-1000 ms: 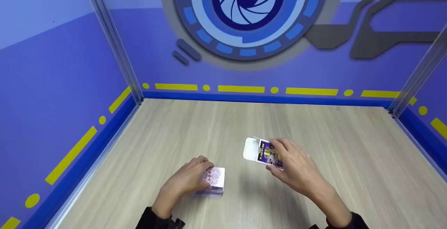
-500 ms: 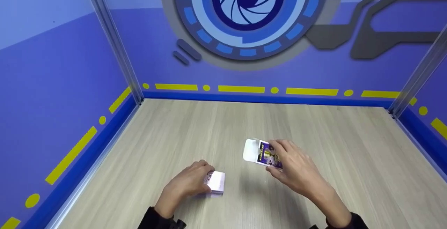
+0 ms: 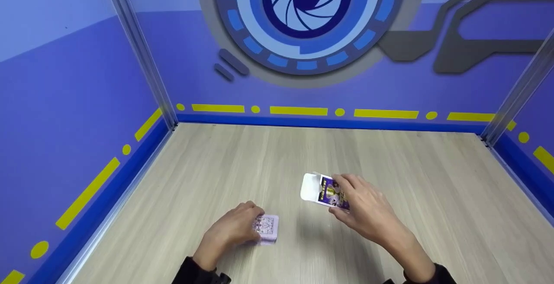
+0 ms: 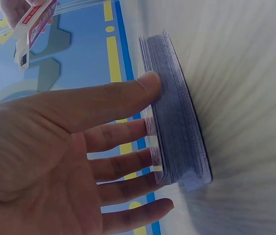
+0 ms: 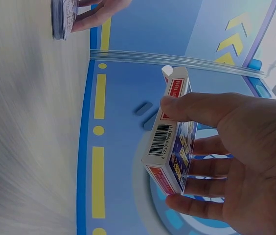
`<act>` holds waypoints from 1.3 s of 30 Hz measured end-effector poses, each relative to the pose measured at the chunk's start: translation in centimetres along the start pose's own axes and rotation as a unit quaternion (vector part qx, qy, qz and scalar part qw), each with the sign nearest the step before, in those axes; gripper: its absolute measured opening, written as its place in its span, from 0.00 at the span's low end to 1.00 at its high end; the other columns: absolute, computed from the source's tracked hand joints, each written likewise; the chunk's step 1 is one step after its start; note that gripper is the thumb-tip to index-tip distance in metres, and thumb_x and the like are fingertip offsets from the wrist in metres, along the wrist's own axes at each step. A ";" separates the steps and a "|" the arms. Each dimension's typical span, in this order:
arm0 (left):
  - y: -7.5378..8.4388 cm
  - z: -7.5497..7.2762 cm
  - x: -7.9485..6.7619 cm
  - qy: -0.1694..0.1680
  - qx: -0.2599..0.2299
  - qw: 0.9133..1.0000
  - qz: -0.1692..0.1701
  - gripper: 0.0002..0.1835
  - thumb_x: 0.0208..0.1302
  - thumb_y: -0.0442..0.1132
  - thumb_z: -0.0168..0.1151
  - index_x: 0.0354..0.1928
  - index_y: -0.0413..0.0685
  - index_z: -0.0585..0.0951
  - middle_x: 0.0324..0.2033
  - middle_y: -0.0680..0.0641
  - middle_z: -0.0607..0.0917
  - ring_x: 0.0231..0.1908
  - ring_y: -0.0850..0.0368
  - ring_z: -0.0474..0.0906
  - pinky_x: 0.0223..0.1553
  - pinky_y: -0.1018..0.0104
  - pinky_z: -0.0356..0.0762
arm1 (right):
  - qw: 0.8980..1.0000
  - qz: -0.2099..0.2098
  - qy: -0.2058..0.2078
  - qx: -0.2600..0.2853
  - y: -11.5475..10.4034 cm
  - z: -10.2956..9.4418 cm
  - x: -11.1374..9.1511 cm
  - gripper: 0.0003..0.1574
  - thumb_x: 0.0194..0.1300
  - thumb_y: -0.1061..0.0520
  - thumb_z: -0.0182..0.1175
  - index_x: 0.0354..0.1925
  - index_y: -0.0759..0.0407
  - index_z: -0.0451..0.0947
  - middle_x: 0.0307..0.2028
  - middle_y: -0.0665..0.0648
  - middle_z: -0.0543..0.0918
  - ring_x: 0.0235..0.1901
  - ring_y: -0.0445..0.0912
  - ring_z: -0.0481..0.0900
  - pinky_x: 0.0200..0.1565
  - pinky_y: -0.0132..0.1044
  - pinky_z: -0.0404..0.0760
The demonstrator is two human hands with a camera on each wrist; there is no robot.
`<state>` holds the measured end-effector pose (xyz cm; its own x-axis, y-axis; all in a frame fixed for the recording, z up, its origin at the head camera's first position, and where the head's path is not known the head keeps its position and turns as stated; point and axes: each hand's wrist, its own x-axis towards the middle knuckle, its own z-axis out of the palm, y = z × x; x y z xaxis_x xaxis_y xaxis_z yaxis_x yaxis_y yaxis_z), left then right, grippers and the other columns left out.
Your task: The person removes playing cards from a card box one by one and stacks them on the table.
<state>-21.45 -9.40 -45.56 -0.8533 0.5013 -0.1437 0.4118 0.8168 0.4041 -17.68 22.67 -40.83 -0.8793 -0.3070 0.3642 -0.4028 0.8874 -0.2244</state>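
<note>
A deck of playing cards (image 3: pixel 266 227), patterned back up, lies on the table left of centre. My left hand (image 3: pixel 233 227) grips it from the left, thumb on the near side and fingers across the far side. In the left wrist view the thumb presses the layered edge of the deck (image 4: pixel 177 117), and a few bottom cards stick out at one end. My right hand (image 3: pixel 368 206) holds a purple-and-white card box (image 3: pixel 332 192) above the table, thumb on one narrow side and fingers opposite. Its white flap (image 3: pixel 310 186) hangs open toward the left. The barcode side (image 5: pixel 160 142) shows in the right wrist view.
The wood-grain table (image 3: pixel 268 158) is enclosed by a blue back wall (image 3: pixel 173 59) and side walls with yellow markings. Metal corner posts (image 3: pixel 138 50) stand at the back corners.
My left hand has moved slightly toward me, and the upper part of the deck has come down closer over the bottom cards. The right hand and box have barely moved.
</note>
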 end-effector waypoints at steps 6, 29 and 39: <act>0.4 0.4 -0.1 0.008 -0.003 1.000 0.017 0.42 0.46 0.40 0.83 0.66 0.41 0.77 0.55 0.42 0.79 0.56 0.44 0.76 0.59 0.47 0.76 | 1.000 -0.002 0.000 0.002 0.0 0.0 0.0 0.47 0.54 0.47 0.81 0.66 0.61 0.75 0.57 0.60 0.80 0.53 0.55 0.80 0.51 0.55 0.83; 1.6 1.8 0.3 0.003 0.047 0.997 0.067 0.27 0.54 0.38 0.79 0.58 0.59 0.84 0.50 0.47 0.76 0.46 0.55 0.71 0.41 0.56 0.78 | 1.000 0.000 -0.003 0.006 0.0 0.0 -0.1 0.46 0.55 0.46 0.80 0.67 0.60 0.74 0.58 0.61 0.80 0.56 0.57 0.80 0.54 0.58 0.81; 1.7 2.0 0.2 0.013 0.043 0.998 0.053 0.27 0.55 0.38 0.79 0.59 0.59 0.83 0.46 0.50 0.75 0.46 0.55 0.70 0.41 0.55 0.77 | 1.000 0.006 -0.019 0.008 0.2 0.2 0.1 0.45 0.55 0.47 0.80 0.66 0.61 0.75 0.57 0.61 0.80 0.55 0.58 0.81 0.53 0.59 0.81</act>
<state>-20.25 -7.39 -46.66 -0.8110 0.5794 -0.0813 0.5250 0.7820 0.3361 -17.87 22.77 -41.05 -0.8927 -0.3104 0.3268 -0.3966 0.8854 -0.2424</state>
